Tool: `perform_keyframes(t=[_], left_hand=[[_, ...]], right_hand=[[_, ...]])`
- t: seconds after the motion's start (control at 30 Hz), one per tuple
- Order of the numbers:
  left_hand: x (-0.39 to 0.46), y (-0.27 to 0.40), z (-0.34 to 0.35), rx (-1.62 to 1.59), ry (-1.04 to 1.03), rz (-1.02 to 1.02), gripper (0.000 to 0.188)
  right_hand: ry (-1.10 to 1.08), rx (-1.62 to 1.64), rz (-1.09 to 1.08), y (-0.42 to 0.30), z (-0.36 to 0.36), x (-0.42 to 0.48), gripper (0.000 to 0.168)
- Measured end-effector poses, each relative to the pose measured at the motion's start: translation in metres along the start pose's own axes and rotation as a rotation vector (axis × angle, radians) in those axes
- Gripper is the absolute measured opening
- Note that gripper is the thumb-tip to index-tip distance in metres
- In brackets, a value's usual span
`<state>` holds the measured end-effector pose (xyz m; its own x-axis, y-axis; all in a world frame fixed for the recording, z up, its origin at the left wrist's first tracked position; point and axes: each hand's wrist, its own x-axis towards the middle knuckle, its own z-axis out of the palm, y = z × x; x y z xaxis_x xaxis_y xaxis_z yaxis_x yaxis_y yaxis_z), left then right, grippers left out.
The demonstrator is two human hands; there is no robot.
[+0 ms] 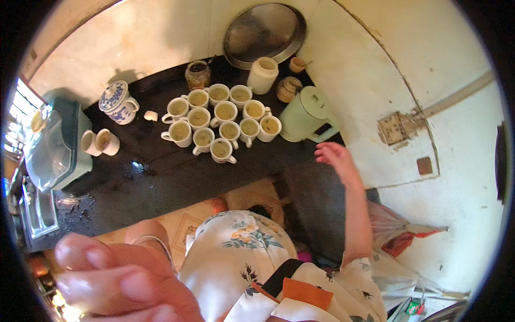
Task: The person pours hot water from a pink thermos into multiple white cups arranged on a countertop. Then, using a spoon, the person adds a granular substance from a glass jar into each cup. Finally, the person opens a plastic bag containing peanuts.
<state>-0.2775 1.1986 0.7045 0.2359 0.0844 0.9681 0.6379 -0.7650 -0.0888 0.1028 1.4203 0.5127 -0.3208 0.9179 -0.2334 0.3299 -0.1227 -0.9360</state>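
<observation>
My right hand [334, 158] is over the dark counter [161, 177], just below the handle of a pale green electric kettle [307, 112]. Its fingers are loosely bent and hold nothing. My left hand [124, 277] looms large at the lower left, close to the camera, its fingers curled. Whether anything is inside it cannot be seen. Left of the kettle stand several white mugs [225, 110] in a cluster, with yellowish-green liquid and dark bits in them.
Behind the mugs are a dark glass jar [198, 75], a cream jar [263, 75], a small brown pot [289, 89] and a leaning round metal tray [264, 34]. On the left are a blue-and-white lidded mug [118, 102], two cups [108, 141] and a clear-lidded bin [56, 145].
</observation>
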Motion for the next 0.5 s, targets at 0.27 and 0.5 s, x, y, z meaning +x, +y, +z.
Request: perform_keyframes(t=[0.27,0.5], left_hand=[[-0.034,0.001,0.044,0.466,0.248,-0.305,0.047],[-0.078,0.028,0.113,0.489,-0.124,-1.074,0.015]], right_hand=[[0.021,-0.299,-0.256,-0.073,-0.065,0.192,0.031],[-0.354,-0.868,-0.297,-0.020,-0.059,0.366,0.059]])
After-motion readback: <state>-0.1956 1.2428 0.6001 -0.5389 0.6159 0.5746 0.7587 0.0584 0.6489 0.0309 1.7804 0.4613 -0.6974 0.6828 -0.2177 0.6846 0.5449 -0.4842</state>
